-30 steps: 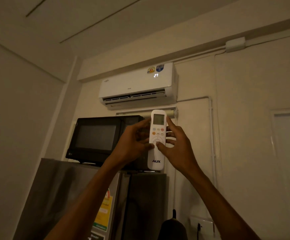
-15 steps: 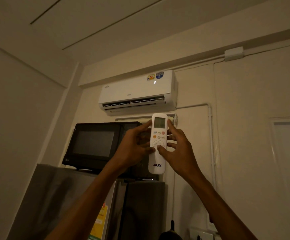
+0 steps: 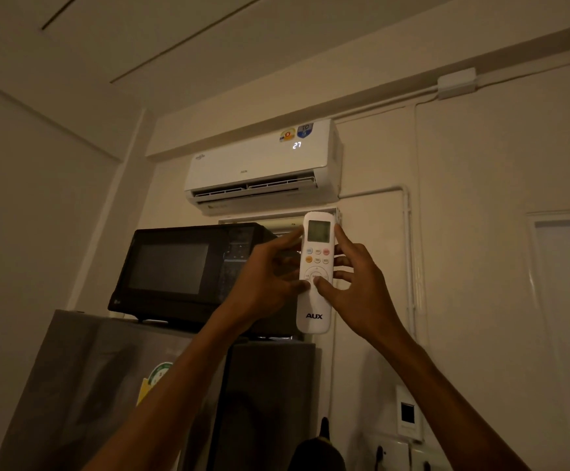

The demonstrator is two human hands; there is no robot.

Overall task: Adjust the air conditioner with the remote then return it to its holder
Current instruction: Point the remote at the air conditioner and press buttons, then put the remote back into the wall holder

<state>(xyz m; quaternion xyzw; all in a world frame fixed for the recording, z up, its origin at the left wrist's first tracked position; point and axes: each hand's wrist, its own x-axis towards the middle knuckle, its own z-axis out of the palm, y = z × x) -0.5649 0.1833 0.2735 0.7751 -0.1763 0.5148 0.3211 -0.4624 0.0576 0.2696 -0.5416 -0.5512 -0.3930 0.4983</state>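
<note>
A white AUX remote (image 3: 315, 300) stands upright in the middle of the view, its screen at the top facing me. My left hand (image 3: 263, 280) grips its left edge and my right hand (image 3: 362, 287) its right edge. Both thumbs rest on the round button pad in its middle. Above it, the white air conditioner (image 3: 260, 164) hangs on the wall with its flap open and a lit "27" on its front. A white wall holder (image 3: 407, 416) with a dark window sits low on the right wall.
A black microwave (image 3: 175, 270) stands on a grey fridge (image 3: 100, 385) to the left of the remote. White pipes (image 3: 409, 253) run down the wall on the right. Wall sockets (image 3: 389, 453) sit at the bottom right, beside a dark object at the lower edge.
The view has shifted slightly. The air conditioner's display read a partial "2" half a second ago and reads "27" again. Both hands keep the same grip on the remote.
</note>
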